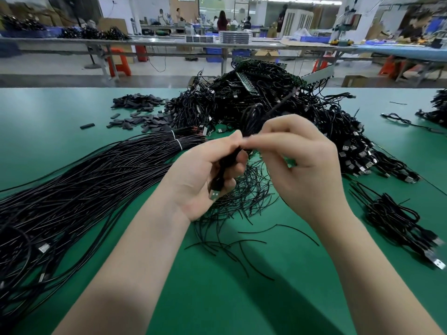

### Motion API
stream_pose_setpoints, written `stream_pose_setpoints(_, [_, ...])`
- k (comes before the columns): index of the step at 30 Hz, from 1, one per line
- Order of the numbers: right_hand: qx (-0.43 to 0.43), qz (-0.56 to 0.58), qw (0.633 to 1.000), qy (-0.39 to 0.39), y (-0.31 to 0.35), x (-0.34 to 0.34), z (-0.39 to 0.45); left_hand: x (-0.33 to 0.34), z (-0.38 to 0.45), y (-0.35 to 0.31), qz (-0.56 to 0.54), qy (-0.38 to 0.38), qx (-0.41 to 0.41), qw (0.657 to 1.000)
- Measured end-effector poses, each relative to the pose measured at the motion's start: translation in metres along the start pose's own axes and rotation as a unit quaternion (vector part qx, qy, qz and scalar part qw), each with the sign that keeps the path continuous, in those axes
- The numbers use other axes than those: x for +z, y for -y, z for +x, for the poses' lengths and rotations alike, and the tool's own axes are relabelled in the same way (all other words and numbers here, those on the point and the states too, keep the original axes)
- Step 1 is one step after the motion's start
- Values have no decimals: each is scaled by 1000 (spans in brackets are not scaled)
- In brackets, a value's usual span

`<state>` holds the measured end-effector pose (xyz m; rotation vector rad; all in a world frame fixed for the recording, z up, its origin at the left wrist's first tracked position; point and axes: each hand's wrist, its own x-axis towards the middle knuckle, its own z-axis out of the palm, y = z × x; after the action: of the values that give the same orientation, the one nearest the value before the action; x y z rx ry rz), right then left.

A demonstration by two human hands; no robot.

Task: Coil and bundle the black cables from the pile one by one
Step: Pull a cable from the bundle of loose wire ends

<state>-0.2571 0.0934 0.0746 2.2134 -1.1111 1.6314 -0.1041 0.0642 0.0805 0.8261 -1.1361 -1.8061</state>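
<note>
My left hand (203,175) grips a coiled black USB cable (223,169) above the green table; the cable's silver plug (214,196) points down out of my palm. My right hand (307,165) pinches a thin black tie at the top of the coil, fingertip to fingertip with my left thumb. The coil's loop (252,118) rises behind my fingers. A long sheaf of straight black cables (79,187) lies to the left, bound with white ties (176,140). Behind my hands is a big pile of bundled cables (278,105).
Short black twist ties (242,204) lie scattered under my hands. Finished bundles (396,223) sit at the right. Black sleeve pieces (142,112) lie at the back left. Another cable heap (435,110) is at the far right edge. Workbenches and people fill the background.
</note>
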Motion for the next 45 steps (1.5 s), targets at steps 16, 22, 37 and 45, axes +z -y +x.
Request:
stream_pose_setpoints(16, [422,392,816,41,8,-4,3,4,-5,1,162,-21,183,970])
stream_pose_setpoints(22, [457,452,765,47,14,-4,5,5,-6,1,172,-27,241,955])
stream_pose_setpoints(37, [29,-13,996,-85,-6,16,-13,4,-7,-4,167,-106,184,963])
stream_pose_setpoints(45, [444,416,793,-33,16,15,1,5,-5,0,158,-88,217,959])
